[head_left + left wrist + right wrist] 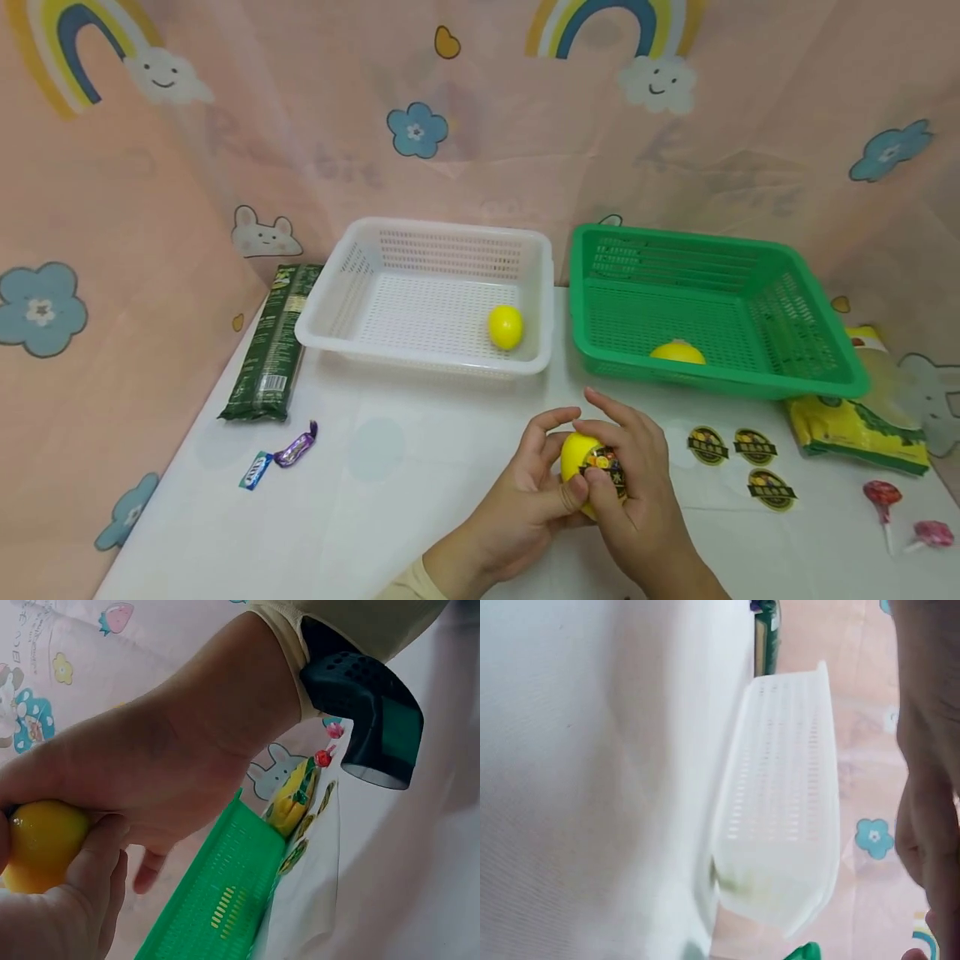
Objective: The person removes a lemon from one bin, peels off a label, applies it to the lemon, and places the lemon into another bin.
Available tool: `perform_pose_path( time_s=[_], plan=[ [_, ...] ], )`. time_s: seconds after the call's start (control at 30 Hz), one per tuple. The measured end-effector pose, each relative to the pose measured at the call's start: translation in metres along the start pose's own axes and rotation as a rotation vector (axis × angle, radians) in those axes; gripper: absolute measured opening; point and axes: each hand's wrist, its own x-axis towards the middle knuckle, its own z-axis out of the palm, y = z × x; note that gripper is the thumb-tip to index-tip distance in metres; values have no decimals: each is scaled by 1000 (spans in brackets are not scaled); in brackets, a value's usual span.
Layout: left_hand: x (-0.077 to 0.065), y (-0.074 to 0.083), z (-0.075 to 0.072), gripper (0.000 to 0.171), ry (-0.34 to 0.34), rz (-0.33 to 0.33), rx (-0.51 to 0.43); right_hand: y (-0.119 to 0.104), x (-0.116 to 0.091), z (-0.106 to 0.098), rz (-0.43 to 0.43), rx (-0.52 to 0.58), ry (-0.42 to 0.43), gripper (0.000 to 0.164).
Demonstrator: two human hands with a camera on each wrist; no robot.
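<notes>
A yellow lemon (pixel 576 457) with a round black-and-gold sticker (pixel 607 468) on its side is held between both hands above the front of the table. My left hand (pixel 525 492) grips it from the left, thumb against the lower side. From the right, my right hand (pixel 637 492) curls around the fruit, and its thumb presses on the sticker. The left wrist view shows the lemon (pixel 46 844) from another side, between the fingers. In the right wrist view only part of a hand (pixel 934 780) appears at the right edge, and the lemon is out of sight.
Behind stand a white basket (pixel 420 360) holding a yellow lemon (pixel 506 327) and a green basket (pixel 720 377) with another lemon (pixel 678 352). Stickers (pixel 771 489) lie on a sheet at right. Lollipops (pixel 882 493), a yellow packet (pixel 862 437), candies (pixel 296 448) and a dark green packet (pixel 273 358) flank them.
</notes>
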Motion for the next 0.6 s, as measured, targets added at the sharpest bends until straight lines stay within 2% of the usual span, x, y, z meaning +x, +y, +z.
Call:
perform_pose_path(
  time_s=[0.17, 0.3, 0.4, 0.5, 0.6],
  plan=[
    [0, 4, -2, 70, -10, 23, 46, 2, -6, 2, 150, 46, -53, 44],
    [1, 7, -4, 81, 0, 66, 83, 0, -8, 3, 265, 60, -116, 64],
    [2, 8, -4, 79, 27, 68, 80, 0, -5, 1, 273, 9, -138, 76],
    [3, 8, -4, 75, 54, 56, 69, 4, 2, -6, 247, -48, -112, 88],
    [5, 8, -6, 73, 84, 52, 65, 10, 9, -22, 305, -71, -83, 90]
  ],
)
